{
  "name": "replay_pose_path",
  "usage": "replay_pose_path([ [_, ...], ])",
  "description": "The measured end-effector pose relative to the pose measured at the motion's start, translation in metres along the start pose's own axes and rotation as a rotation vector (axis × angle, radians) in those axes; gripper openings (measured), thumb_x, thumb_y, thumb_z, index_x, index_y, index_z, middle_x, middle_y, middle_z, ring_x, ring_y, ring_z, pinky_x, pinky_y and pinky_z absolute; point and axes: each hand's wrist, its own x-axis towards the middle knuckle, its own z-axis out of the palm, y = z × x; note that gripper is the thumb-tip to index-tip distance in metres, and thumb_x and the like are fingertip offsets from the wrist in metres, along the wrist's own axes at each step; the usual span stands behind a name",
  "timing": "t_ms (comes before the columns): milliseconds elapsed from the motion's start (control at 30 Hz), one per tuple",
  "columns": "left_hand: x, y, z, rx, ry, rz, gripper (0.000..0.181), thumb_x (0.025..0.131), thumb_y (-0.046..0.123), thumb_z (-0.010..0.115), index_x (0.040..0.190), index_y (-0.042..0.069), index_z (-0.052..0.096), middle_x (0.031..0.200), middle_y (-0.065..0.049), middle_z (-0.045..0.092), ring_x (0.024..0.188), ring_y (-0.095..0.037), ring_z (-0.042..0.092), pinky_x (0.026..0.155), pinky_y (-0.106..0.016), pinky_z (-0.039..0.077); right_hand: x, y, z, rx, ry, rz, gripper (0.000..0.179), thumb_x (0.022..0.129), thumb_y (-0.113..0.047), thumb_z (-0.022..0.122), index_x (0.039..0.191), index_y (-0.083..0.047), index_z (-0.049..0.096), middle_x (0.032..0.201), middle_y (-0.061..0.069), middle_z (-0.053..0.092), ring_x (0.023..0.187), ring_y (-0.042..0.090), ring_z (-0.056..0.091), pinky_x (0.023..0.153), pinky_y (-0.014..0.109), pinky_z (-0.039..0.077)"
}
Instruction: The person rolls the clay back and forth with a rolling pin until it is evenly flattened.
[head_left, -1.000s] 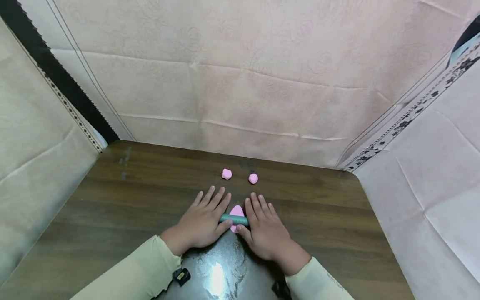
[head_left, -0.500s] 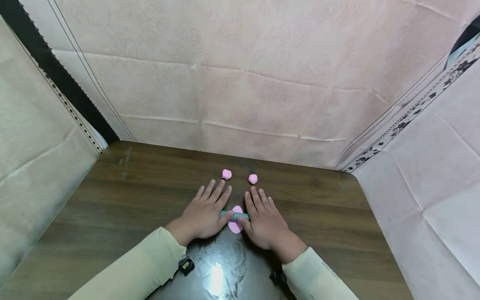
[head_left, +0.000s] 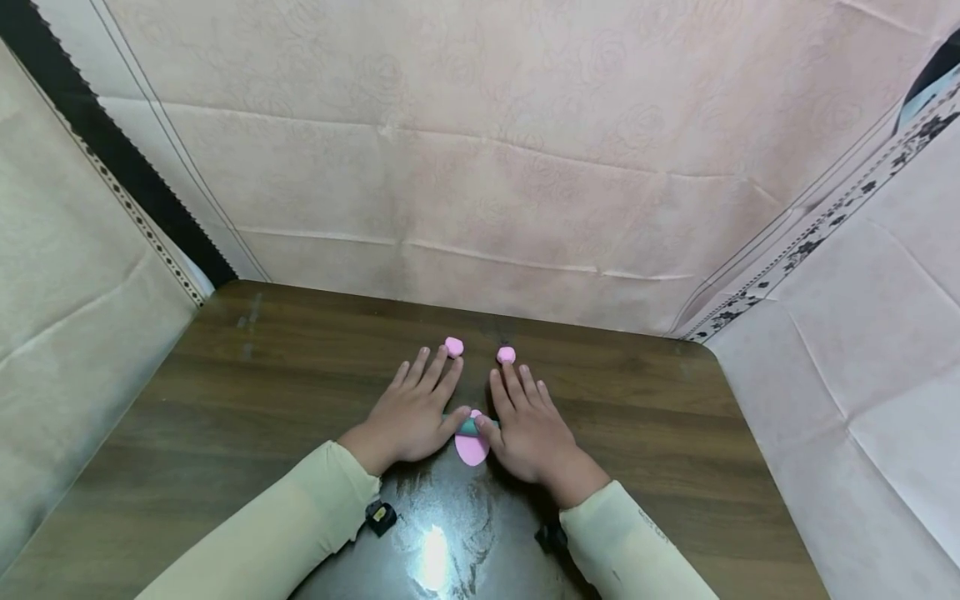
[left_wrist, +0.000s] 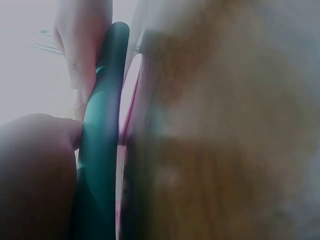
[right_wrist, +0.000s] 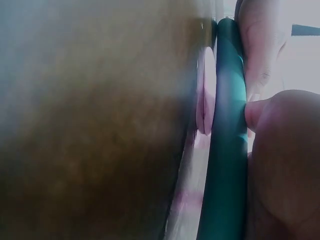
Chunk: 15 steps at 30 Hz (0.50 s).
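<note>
A green rolling pin (head_left: pixel 468 427) lies crosswise over a flattened oval of pink clay (head_left: pixel 472 451) on the table. My left hand (head_left: pixel 410 417) rests on the pin's left part with its fingers straight and spread. Over the right part lies my right hand (head_left: pixel 535 437), also with straight fingers. Both thumbs reach toward each other along the pin, and most of its length is hidden under the hands. In the left wrist view the pin (left_wrist: pixel 104 125) presses against the thin pink clay (left_wrist: pixel 130 95). The right wrist view shows the clay (right_wrist: pixel 206 92) flat beside the pin (right_wrist: pixel 227 125).
Two small pink clay lumps sit beyond the fingertips, a left lump (head_left: pixel 453 347) and a right lump (head_left: pixel 506 355). The wooden table (head_left: pixel 300 350) has a glossy dark patch (head_left: pixel 435 517) in front. Pale cloth (head_left: pixel 465 167) hangs behind and at both sides.
Both hands have moved forward, away from the body, and the rolling pin has rolled forward over the clay. More of the clay's near end shows now. The two lumps have stayed put.
</note>
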Motion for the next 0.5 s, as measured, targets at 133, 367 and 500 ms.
replay_pose_path([
  [133, 0.006, -0.002, -0.001, -0.005, -0.005, -0.007, 0.083, 0.119, 0.063, 0.037, 0.183, 0.017, 0.012, 0.191, -0.013, -0.001, 0.176, -0.048, 0.0, 0.14, -0.07, 0.011, 0.007, 0.004, 0.002, -0.007, 0.005, 0.006, 0.085, 0.118, -0.069, 0.021, 0.182, -0.015, 0.009, 0.192, 0.009, -0.004, 0.178, 0.04, 0.0, 0.142, 0.063, 0.013],
  [367, 0.013, -0.005, -0.002, 0.013, -0.01, -0.023, 0.083, 0.118, 0.066, 0.035, 0.183, 0.021, 0.009, 0.191, -0.013, -0.002, 0.177, -0.047, -0.002, 0.14, -0.069, 0.009, 0.015, 0.008, 0.001, -0.007, 0.001, 0.004, 0.084, 0.119, -0.067, 0.021, 0.183, -0.014, 0.008, 0.191, 0.009, -0.005, 0.178, 0.041, 0.0, 0.142, 0.064, 0.014],
  [500, 0.019, -0.006, -0.002, 0.025, -0.021, -0.028, 0.082, 0.118, 0.066, 0.033, 0.183, 0.023, 0.006, 0.191, -0.014, -0.002, 0.177, -0.046, -0.003, 0.141, -0.068, 0.008, 0.019, 0.01, 0.001, 0.0, 0.002, 0.012, 0.083, 0.119, -0.066, 0.022, 0.183, -0.014, 0.006, 0.191, 0.009, -0.006, 0.178, 0.04, -0.001, 0.142, 0.063, 0.013],
])
